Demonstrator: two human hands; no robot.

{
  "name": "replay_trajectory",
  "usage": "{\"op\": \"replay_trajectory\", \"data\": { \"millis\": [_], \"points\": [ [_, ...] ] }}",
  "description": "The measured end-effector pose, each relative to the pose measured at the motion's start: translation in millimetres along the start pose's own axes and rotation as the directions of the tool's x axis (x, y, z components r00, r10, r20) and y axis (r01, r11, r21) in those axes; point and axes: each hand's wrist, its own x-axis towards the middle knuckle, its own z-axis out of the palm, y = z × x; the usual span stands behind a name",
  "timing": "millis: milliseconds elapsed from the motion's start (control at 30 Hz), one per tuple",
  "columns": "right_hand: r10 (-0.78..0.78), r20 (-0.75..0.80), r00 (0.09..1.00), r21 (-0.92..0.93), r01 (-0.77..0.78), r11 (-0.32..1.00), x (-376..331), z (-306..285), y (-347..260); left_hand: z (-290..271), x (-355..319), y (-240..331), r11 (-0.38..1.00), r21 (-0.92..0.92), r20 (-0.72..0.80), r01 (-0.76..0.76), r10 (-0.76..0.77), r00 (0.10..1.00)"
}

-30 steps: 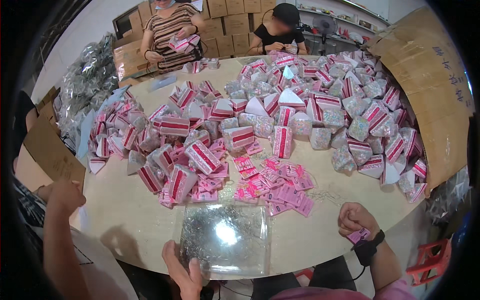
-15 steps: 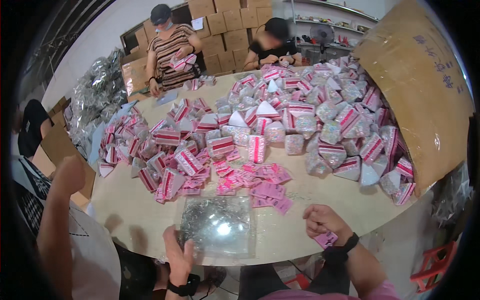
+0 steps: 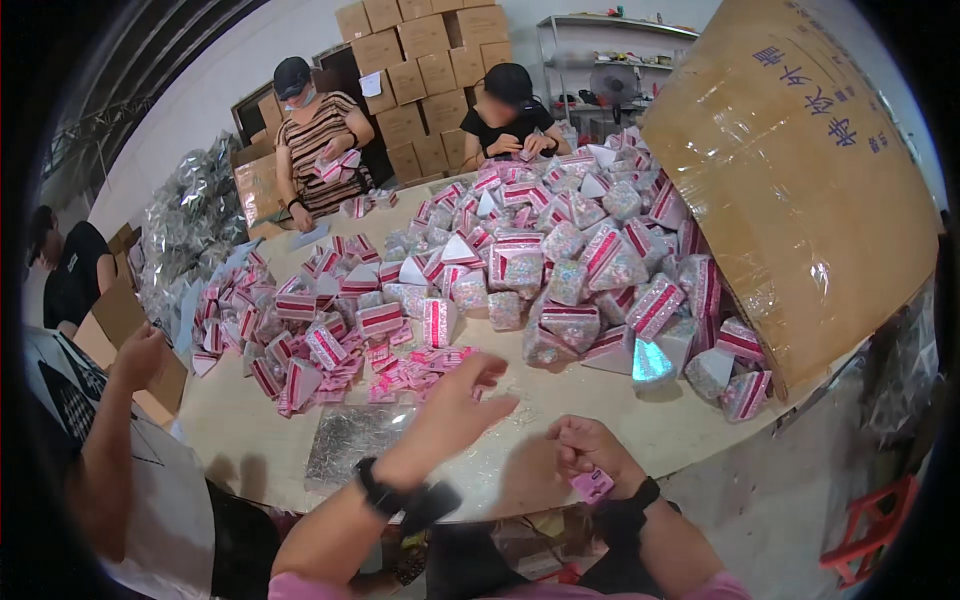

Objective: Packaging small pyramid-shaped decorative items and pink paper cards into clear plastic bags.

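My left hand (image 3: 462, 410) reaches over the table with thumb and fingers apart and nothing between them. Just beyond it lies a loose pile of small pink cards (image 3: 410, 378). My right hand (image 3: 598, 450) is curled near the front edge, and one pink card (image 3: 592, 486) sticks out beneath its fingers. Partly covered by my left forearm, a flat, shiny clear plastic sheet (image 3: 345, 440) rests on the tabletop. Past both hands rises a big heap of wedge-shaped, cake-slice-like packages (image 3: 515, 265), pink and white with glittery sides.
A large brown carton (image 3: 790, 200) leans over the heap's right side. At the left, a co-worker's hand (image 3: 140, 355) is raised beside an open box. Two people (image 3: 320, 140) work across the table (image 3: 250, 455). A red stool (image 3: 872, 530) stands on the floor at right.
My left hand has moved up and right from beside the plastic sheet, out over the table. My right hand keeps hold of the pink card. The view has shifted.
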Motion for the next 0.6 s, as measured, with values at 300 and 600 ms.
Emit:
{"op": "replay_trajectory", "data": {
  "millis": [300, 600],
  "points": [
    [-0.054, 0.102, 0.993, 0.139, 0.039, 0.989, -6.6, 14.6, 3.8, 53.2, 134.1, -115.4, 0.992, 0.106, -0.020, -0.069, 0.072, 0.997],
    [-0.054, 0.080, 0.995, 0.153, 0.041, 0.987, -5.7, 7.6, 7.5, 44.8, 82.5, -74.3, 0.986, 0.149, -0.303, 0.068, -0.019, 0.953]
  ]
}}
